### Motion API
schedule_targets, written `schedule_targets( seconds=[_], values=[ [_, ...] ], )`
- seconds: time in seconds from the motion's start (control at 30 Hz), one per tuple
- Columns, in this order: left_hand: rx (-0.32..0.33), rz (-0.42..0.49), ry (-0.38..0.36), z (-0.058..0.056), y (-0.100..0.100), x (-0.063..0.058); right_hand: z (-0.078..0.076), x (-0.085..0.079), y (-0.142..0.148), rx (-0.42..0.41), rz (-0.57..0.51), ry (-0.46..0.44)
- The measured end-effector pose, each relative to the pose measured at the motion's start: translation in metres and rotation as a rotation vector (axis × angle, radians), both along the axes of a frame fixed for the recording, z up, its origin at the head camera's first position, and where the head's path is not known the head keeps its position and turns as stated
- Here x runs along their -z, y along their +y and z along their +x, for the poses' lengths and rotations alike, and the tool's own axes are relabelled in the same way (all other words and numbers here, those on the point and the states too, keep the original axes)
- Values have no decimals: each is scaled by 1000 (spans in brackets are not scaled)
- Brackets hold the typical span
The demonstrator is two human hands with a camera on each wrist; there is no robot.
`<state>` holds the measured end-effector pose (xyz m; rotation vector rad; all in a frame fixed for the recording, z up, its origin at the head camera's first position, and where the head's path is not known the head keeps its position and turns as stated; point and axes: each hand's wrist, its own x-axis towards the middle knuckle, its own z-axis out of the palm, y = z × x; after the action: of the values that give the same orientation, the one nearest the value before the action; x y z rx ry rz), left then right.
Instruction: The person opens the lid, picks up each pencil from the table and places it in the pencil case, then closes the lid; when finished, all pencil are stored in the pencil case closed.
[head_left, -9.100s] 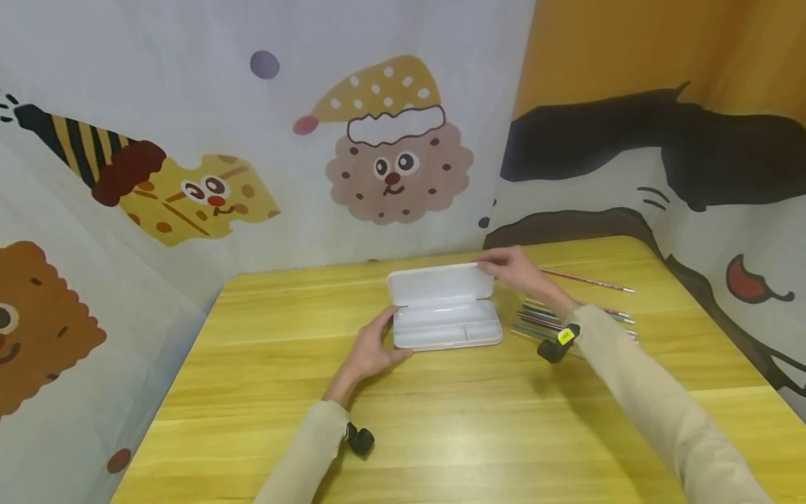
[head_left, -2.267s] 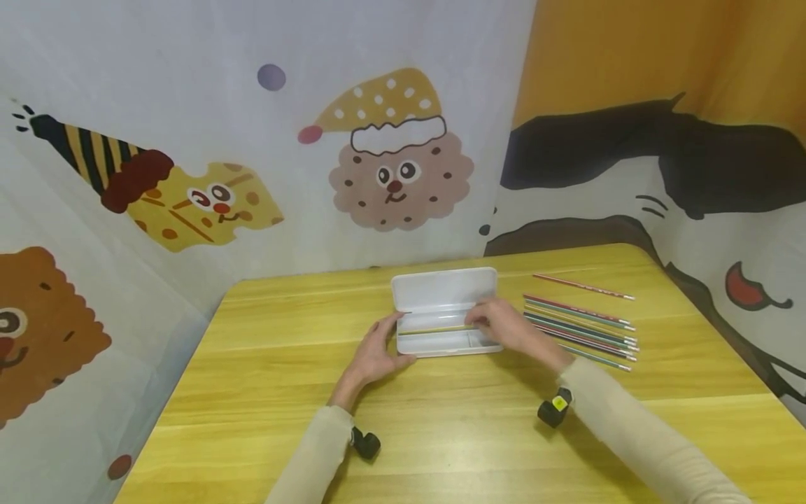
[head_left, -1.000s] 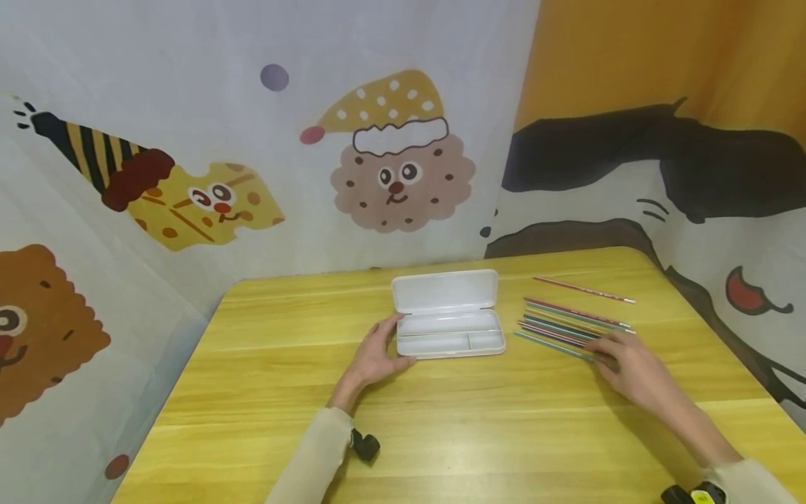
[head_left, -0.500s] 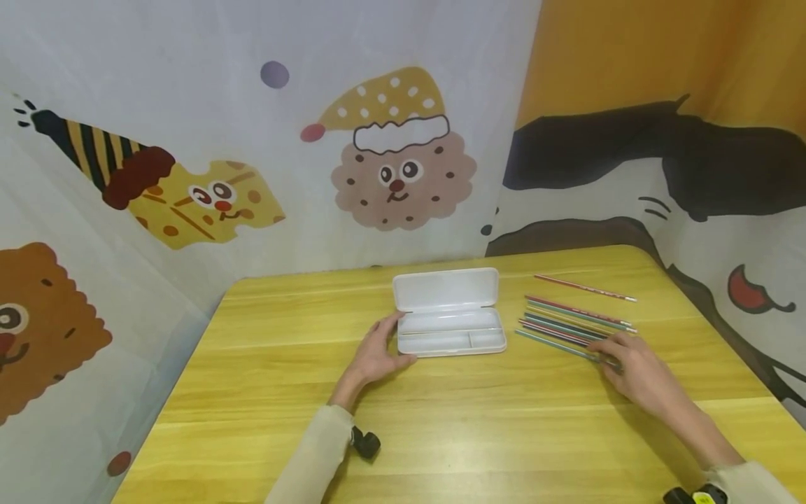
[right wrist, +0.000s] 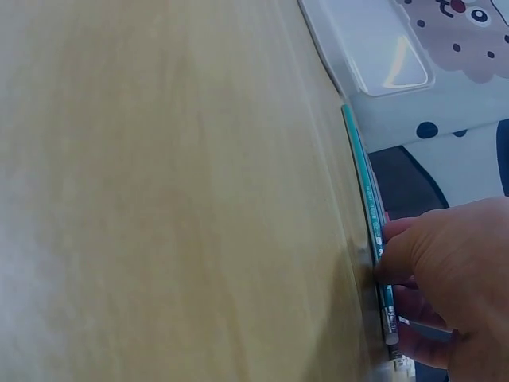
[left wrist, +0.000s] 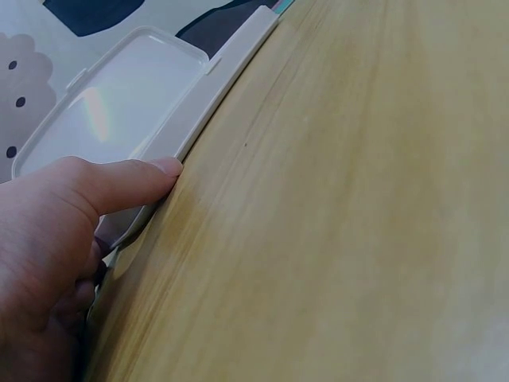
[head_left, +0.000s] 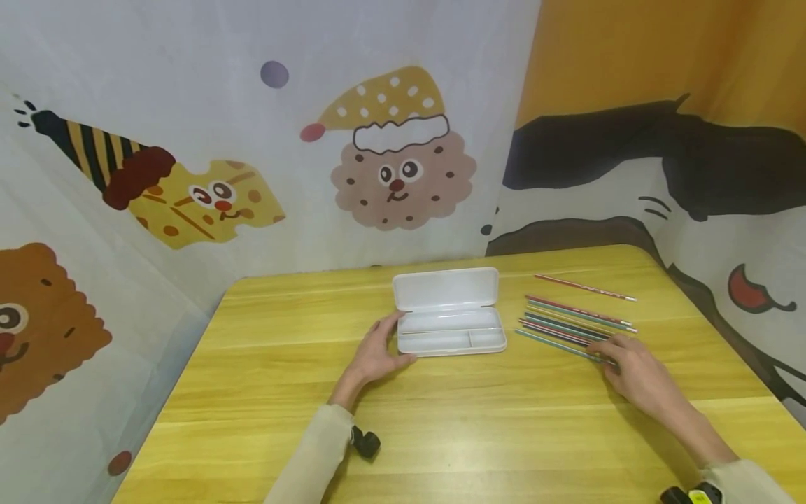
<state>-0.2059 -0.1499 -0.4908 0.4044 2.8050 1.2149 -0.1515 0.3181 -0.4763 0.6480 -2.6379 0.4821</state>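
A white pencil case (head_left: 450, 343) lies with its lid (head_left: 446, 289) raised, and a thin yellowish line runs along its inner divider. My left hand (head_left: 376, 355) grips the case's left end; in the left wrist view its thumb (left wrist: 143, 181) presses the front edge. Several pencils (head_left: 563, 320) lie side by side to the right of the case. At their eraser ends, my right hand (head_left: 639, 369) pinches the nearest one, a teal pencil (right wrist: 362, 171), between thumb and fingers. Its far fingertips are partly hidden behind the pencils.
One red patterned pencil (head_left: 585, 288) lies apart, farther back. Everything rests on a wooden table (head_left: 466, 427). A cloth with cartoon prints (head_left: 371, 245) hangs along the table's back edge.
My right hand was at the lid, later inside the case with a yellow pencil. It has since moved right to the pencils and taken the teal one. My left hand stays on the case.
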Motion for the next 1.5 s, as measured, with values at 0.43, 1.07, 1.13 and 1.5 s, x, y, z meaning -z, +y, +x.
schedule_targets(
  seconds=[0.43, 1.07, 1.13, 1.5],
  values=[
    [-4, 8, 0, 0, 2, -3, -2, 0, 0, 6, -31, 22],
    [5, 3, 25, 3, 0, 2, -32, -23, -45, -156, -56, 145],
    [6, 10, 27, 3, 0, 2, -36, -25, -52, -168, -52, 138],
    [6, 24, 27, 2, -1, 2, -59, -33, -92, -266, -81, 126]
  ],
)
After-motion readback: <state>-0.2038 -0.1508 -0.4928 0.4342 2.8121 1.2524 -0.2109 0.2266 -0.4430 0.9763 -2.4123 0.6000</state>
